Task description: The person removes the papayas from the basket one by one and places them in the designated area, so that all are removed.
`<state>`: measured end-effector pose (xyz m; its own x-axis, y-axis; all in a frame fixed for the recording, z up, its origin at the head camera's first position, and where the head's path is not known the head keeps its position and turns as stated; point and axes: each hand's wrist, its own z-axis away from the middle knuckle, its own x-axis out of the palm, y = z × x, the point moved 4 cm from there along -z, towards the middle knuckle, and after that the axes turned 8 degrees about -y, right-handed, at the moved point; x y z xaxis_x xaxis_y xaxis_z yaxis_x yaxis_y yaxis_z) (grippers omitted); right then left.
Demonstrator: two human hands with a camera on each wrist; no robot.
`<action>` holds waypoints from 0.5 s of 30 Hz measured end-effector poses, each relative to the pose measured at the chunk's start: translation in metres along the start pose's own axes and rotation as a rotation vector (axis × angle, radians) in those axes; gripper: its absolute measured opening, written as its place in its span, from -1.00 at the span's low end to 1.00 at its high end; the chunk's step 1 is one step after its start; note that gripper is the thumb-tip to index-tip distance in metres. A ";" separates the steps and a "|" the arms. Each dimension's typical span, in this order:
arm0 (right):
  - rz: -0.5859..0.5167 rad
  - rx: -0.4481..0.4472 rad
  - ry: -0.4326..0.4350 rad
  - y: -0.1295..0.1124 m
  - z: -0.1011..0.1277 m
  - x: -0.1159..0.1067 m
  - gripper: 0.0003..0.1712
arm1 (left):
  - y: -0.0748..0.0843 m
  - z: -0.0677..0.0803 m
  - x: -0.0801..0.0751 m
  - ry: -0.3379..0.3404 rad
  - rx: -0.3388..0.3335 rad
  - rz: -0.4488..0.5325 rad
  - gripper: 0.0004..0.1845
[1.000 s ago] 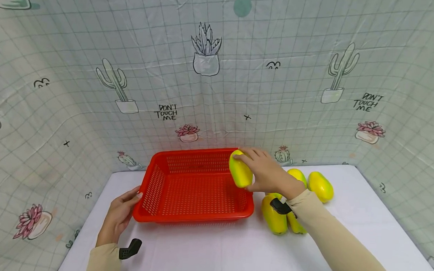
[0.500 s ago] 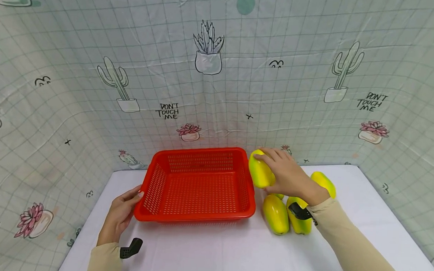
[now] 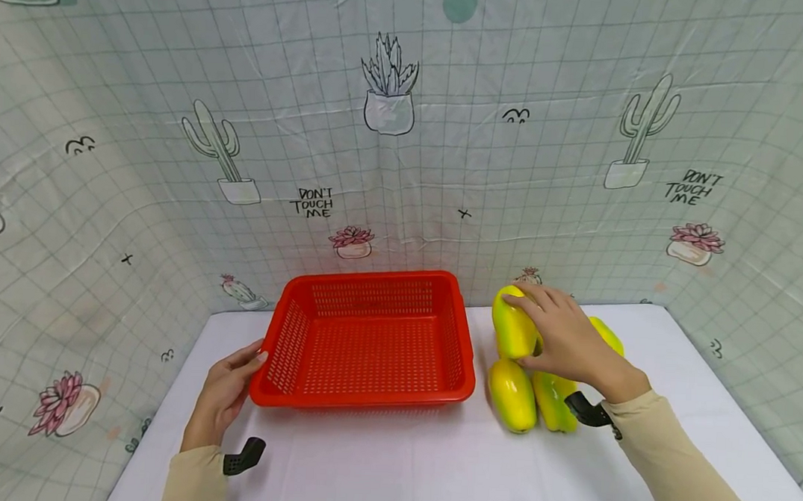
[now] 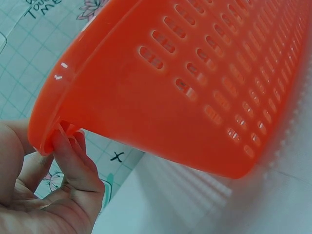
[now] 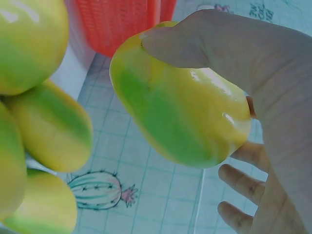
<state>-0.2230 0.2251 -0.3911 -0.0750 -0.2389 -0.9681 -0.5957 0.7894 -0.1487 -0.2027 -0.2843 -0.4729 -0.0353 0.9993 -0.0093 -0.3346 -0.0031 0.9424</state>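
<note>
A red plastic basket (image 3: 370, 354) with slotted walls stands on the table. My left hand (image 3: 223, 396) holds its left rim; in the left wrist view the fingers (image 4: 80, 165) pinch the basket's rim (image 4: 53, 102). My right hand (image 3: 566, 336) grips a yellow-green mango (image 3: 514, 326) just right of the basket, its thumb laid across the fruit (image 5: 180, 107) in the right wrist view. Below that hand lie two more mangoes, one near the basket (image 3: 512, 397) and one beside it (image 3: 556, 403). Another mango (image 3: 608, 334) sits farther right, partly behind the hand.
White cloth covers the table (image 3: 378, 466). A gridded curtain (image 3: 418, 169) with printed cacti rises behind and along both sides. Several mangoes, among them one low in the pile (image 5: 53, 126), lie close to the right hand in its wrist view.
My right hand has carried the mango from over the basket's right side out to the right, then lower, above the other mangoes. The left hand has stayed on the rim.
</note>
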 end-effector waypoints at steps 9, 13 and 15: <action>-0.009 0.018 0.087 0.016 0.026 -0.004 0.10 | -0.002 -0.001 0.000 -0.004 0.002 0.001 -0.34; -0.009 0.032 0.103 0.024 0.035 -0.005 0.09 | 0.000 -0.002 0.000 -0.001 0.001 0.002 -0.34; -0.007 0.044 0.103 0.027 0.039 -0.005 0.10 | 0.000 -0.002 -0.001 -0.005 -0.003 0.004 -0.34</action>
<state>-0.2077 0.2700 -0.3980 -0.1542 -0.3001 -0.9413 -0.5607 0.8111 -0.1667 -0.2048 -0.2849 -0.4738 -0.0322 0.9995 -0.0034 -0.3370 -0.0076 0.9415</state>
